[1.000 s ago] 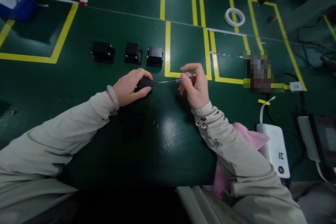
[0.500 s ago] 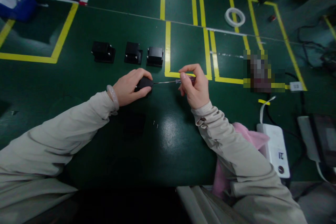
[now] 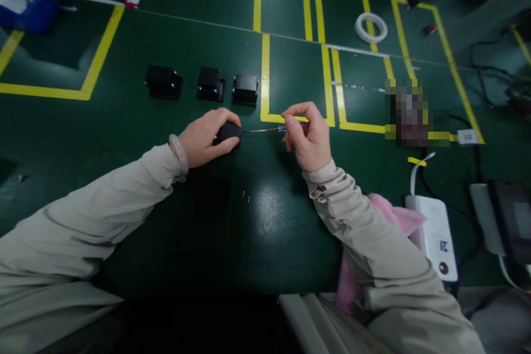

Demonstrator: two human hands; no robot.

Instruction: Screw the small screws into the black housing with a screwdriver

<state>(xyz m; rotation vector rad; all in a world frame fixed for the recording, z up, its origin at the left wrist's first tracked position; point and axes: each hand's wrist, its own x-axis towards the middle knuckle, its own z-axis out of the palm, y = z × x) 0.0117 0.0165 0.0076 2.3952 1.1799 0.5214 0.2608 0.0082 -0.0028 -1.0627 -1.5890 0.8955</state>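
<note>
I had the left hand (image 3: 203, 137) clasped round one black block (image 3: 229, 130) on the counter (image 3: 290, 243), the right hand (image 3: 309, 138) pinching one screwdriver (image 3: 263, 130), its shaft running sideways, tip at the block's right end. Two small screws (image 3: 249, 199) lay on the near side; three similar blocks (image 3: 209, 78) stood beyond.
</note>
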